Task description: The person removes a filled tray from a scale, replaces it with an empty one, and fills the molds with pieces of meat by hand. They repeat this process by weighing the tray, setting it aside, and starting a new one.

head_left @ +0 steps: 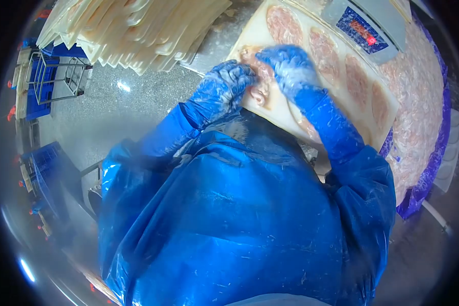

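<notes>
At the board's [252, 31] left end, the left hand [227, 81] and right hand [289, 67] curled by meat [260, 94]; I couldn't tell their grip.

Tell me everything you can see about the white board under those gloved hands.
The board looks like smooth plastic, flat and off-white. Four ovals of pinkish, raw-looking meat line its far side. It lies diagonally beside a lit display. The left hand and right hand are at loose meat near its left end; the right forearm hides part.
</notes>
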Demonstrator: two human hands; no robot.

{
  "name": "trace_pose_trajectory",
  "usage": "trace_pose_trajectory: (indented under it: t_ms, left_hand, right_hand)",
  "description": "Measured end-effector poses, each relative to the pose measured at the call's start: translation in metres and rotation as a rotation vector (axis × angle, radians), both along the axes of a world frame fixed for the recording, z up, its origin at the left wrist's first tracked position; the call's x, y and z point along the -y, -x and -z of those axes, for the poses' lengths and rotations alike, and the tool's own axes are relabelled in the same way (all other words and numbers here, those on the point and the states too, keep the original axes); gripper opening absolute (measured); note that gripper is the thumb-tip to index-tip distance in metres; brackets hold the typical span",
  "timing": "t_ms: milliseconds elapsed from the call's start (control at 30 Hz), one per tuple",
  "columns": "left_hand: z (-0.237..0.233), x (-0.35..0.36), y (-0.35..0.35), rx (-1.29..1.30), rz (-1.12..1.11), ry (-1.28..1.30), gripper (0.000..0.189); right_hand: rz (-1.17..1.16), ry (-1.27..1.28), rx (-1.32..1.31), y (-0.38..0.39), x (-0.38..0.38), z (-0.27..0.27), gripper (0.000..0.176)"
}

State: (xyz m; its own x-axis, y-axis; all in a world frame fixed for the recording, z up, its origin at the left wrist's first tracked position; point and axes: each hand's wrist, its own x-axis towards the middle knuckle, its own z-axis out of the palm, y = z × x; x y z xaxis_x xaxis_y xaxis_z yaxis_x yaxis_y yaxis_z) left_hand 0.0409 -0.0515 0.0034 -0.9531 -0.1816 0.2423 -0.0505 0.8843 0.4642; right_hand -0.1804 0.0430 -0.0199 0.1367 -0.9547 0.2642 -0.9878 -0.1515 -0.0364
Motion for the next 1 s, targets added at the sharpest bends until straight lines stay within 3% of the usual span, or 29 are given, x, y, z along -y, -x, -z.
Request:
trace_pose_trajectory:
  t_ms: [67, 133, 167, 200, 267, 333, 400, 433, 467, 533, 567, 600, 667, 733, 767, 833, 867, 933, 1000]
  left_hand:
    - [-0.001, 0.001, 0.0, 0.009, 0.007, -0.128, 0.039]
    - [-0.009, 0.005, 0.004, -0.011, -0.096, -0.492, 0.041]
    - [-0.012, 0.013, 0.003, -0.071, -0.138, -0.211, 0.042]
    - [-0.008, 0.011, 0.001, -0.072, -0.146, -0.214, 0.042]
    - [0.0, -0.001, -0.001, 0.011, -0.091, 0.291, 0.041]
    - [-0.006, -0.02, -0.005, 0.061, -0.071, 0.253, 0.04]
    - [-0.005, -0.031, -0.009, 0.027, 0.023, -0.565, 0.046]
    - [-0.039, -0.027, -0.002, 0.196, -0.01, -0.965, 0.05]
    - [-0.036, -0.019, 0.0, 0.198, -0.003, -0.96, 0.05]
    - [-0.023, 0.008, 0.009, -0.159, -0.065, -0.142, 0.053]
    - [-0.028, 0.015, 0.016, -0.129, -0.102, 0.061, 0.056]
    - [-0.016, 0.016, 0.02, -0.131, -0.11, 0.054, 0.056]
    - [0.003, 0.015, 0.024, 0.109, -0.085, 0.292, 0.06]
    - [-0.001, 0.016, 0.024, 0.189, -0.079, 0.239, 0.062]
    - [0.0, 0.011, 0.022, 0.144, -0.157, 0.229, 0.063]
    - [-0.005, -0.006, 0.024, 0.004, -0.229, 0.182, 0.067]
    - [-0.006, -0.015, 0.025, -0.001, -0.209, 0.182, 0.067]
    - [0.0, -0.033, 0.023, 0.242, 0.03, 0.168, 0.067]
    - [-0.012, -0.027, 0.024, 0.24, 0.056, 0.064, 0.066]
  right_hand:
    - [-0.017, 0.047, 0.031, 0.005, 0.006, -0.016, 0.033]
    - [0.283, -0.118, 0.362, -0.007, -0.001, -0.044, 0.028]
    - [0.348, -0.1, 0.828, -0.013, -0.007, -0.044, 0.02]
    - [0.342, -0.106, 0.827, -0.014, -0.006, -0.036, 0.02]
    - [0.146, -0.159, 0.466, -0.014, -0.003, -0.013, 0.013]
    - [0.02, -0.072, 0.275, -0.006, 0.024, -0.01, 0.012]
    - [-0.006, -0.192, 0.253, -0.002, 0.042, -0.027, 0.019]
    - [-0.001, -0.184, 0.255, -0.001, 0.04, -0.027, 0.019]
    - [0.016, -0.116, 0.383, 0.003, 0.038, -0.027, 0.025]
    - [0.035, -0.052, 0.504, 0.001, 0.028, -0.014, 0.031]
    - [0.121, 0.133, 0.576, -0.01, 0.014, 0.003, 0.038]
    - [0.202, 0.316, 0.644, -0.021, 0.0, 0.01, 0.047]
    - [0.068, -0.09, 0.269, -0.058, -0.051, -0.029, 0.054]
    - [-0.091, -0.039, -0.007, -0.063, -0.09, 0.008, 0.057]
    - [-0.085, -0.045, -0.006, -0.056, -0.096, -0.006, 0.057]
    - [-0.146, -0.349, 0.404, -0.037, -0.099, -0.045, 0.052]
    - [-0.126, -0.345, 0.404, -0.026, -0.103, -0.045, 0.052]
    - [0.3, -0.303, 1.148, 0.0, -0.109, -0.043, 0.043]
    - [0.537, -0.001, 0.694, 0.025, -0.098, -0.049, 0.031]
